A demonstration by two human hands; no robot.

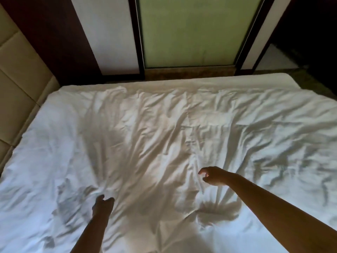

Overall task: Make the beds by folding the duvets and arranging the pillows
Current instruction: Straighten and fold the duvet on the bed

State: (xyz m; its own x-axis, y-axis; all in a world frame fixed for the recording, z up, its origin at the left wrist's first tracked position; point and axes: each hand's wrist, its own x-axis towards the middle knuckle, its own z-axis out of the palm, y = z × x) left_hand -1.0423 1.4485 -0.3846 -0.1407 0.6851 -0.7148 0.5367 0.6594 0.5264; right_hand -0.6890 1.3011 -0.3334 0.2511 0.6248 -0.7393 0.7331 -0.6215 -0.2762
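Observation:
A white, wrinkled duvet lies spread across the whole bed. My left hand hovers low over its near part, fingers apart and empty. My right hand is stretched further out over the duvet's middle, fingers curled downward with a gap between thumb and fingertips, holding nothing. Both hands cast shadows on the cloth. No pillows are in view.
A padded beige headboard runs along the left side of the bed. Beyond the far edge stand dark-framed panels with a greenish frosted glass door. A strip of floor lies between bed and door.

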